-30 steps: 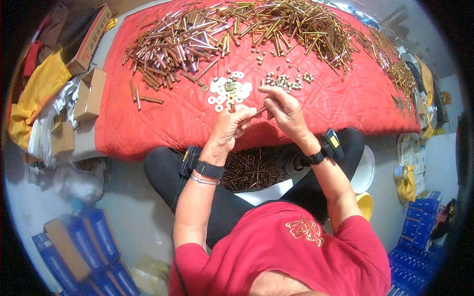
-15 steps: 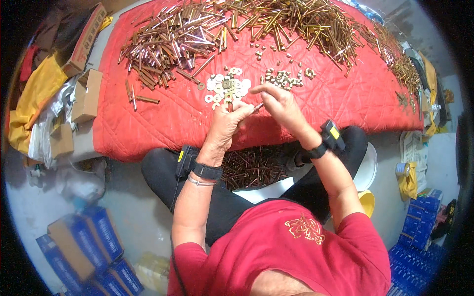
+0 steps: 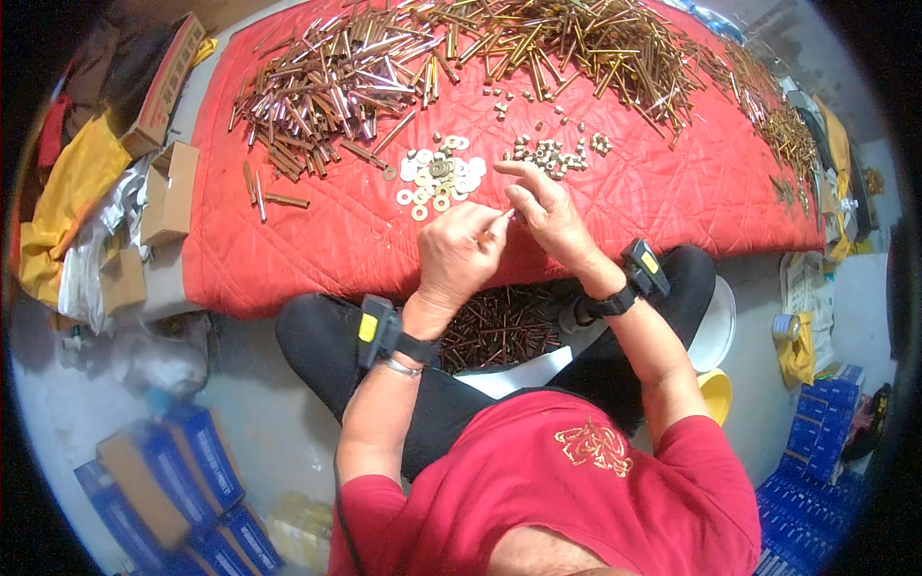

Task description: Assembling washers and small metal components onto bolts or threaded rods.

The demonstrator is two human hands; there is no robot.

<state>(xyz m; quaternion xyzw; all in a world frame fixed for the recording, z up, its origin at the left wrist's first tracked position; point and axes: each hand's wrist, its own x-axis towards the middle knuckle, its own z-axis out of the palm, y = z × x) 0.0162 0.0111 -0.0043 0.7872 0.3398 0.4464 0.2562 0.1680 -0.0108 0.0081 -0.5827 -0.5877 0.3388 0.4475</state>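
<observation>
My left hand (image 3: 461, 248) is closed, its thumb and fingers pinched together in front of my body. The fingertips of my right hand (image 3: 549, 213) meet them, thumb pinched in and index finger stretched out. Between the two hands shows the tip of a small metal rod (image 3: 511, 215); the rest is hidden by the fingers. Just beyond my hands lies a cluster of flat washers (image 3: 420, 213), silver and brassy. To its right are scattered small metal nuts (image 3: 552, 154). Farther back is a heap of metal tubes (image 3: 322, 91), with a heap of thin golden rods (image 3: 624, 58) to the right.
A red quilted cloth (image 3: 307, 250) covers the low work surface. Between my legs sits a container of dark metal bolts (image 3: 499, 331). Blue boxes (image 3: 158, 480) stand at the lower left, more blue boxes (image 3: 816, 432) at the right. A yellow bucket (image 3: 715, 394) is beside my right leg.
My left hand has rolled over, its back now turned up, and moved slightly right against my right fingertips. The rod that showed between my hands is now mostly covered. My right hand has barely shifted.
</observation>
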